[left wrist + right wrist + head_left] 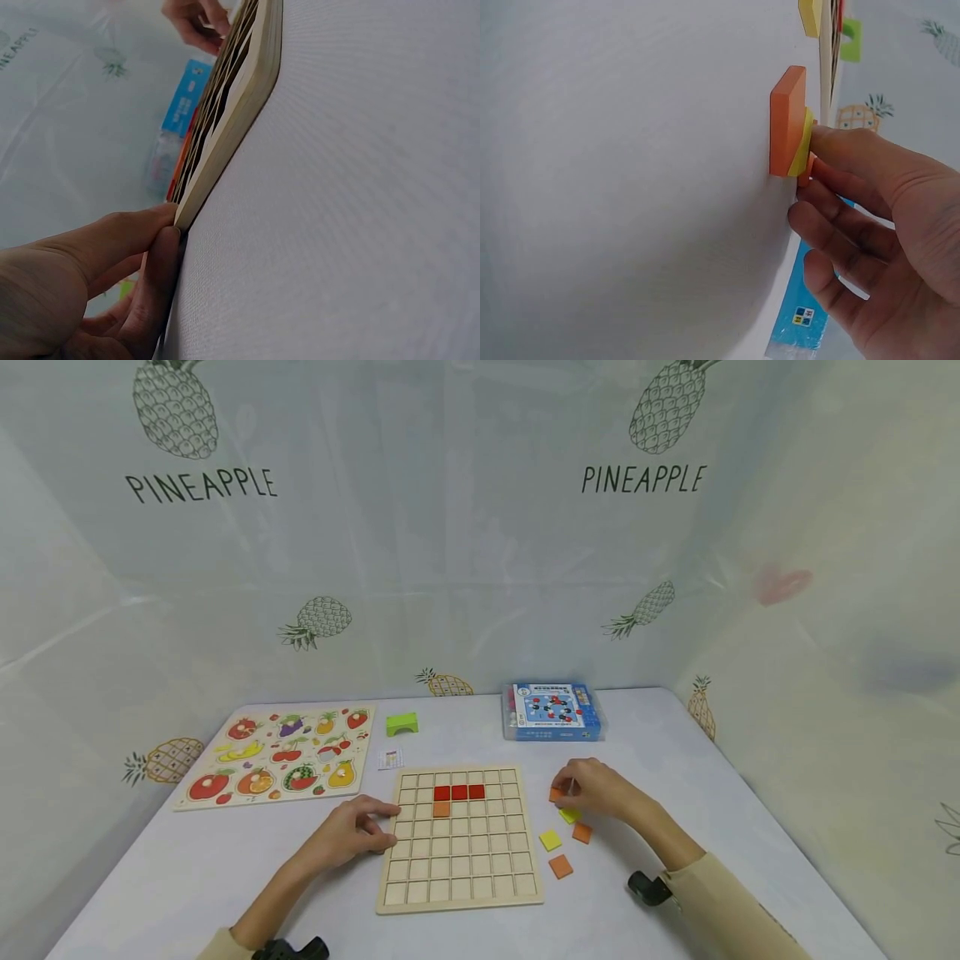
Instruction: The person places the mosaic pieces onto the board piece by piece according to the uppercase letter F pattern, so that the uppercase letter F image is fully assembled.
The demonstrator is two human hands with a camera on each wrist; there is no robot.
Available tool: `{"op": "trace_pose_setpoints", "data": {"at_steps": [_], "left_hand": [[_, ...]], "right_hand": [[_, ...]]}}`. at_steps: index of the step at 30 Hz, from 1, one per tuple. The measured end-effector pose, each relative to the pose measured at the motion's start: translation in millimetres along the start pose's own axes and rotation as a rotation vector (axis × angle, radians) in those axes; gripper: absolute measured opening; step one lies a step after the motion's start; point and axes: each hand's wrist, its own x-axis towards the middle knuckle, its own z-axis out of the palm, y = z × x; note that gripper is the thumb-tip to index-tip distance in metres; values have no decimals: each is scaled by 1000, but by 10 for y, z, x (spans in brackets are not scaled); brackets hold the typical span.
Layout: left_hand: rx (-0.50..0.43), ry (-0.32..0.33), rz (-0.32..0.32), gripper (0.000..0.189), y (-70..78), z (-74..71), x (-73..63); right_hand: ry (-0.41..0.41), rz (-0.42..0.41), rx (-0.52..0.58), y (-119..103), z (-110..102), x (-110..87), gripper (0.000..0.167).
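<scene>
A wooden grid board (460,852) lies on the table, three red tiles (459,792) in a row on it and one orange tile (442,809) below the leftmost. My left hand (351,835) rests at the board's left edge, thumb and forefinger touching it; the left wrist view shows these fingertips (166,238) against the rim. Right of the board, my right hand (596,787) pinches an orange square tile (555,794), partly hidden by the fingers. Just below it lie a yellow tile (569,815) and another orange tile (582,832). In the right wrist view the nearer orange tile (786,124) partly covers the held one.
Nearer me lie another yellow tile (551,840) and an orange tile (561,866). A fruit puzzle board (285,758) sits at the back left, beside a green arch block (402,723) and a small printed card (391,760). A blue boxed set (555,712) stands at the back.
</scene>
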Motion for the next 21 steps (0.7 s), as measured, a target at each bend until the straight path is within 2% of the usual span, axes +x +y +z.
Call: {"op": "trace_pose_setpoints", "data": {"at_steps": [15, 21], "left_hand": [[-19, 0, 2, 45, -8, 9, -3], [-10, 3, -3, 45, -1, 8, -4]], "right_hand": [[9, -22, -8, 18, 12, 22, 16], [12, -31, -12, -40, -5, 43, 17]]}}
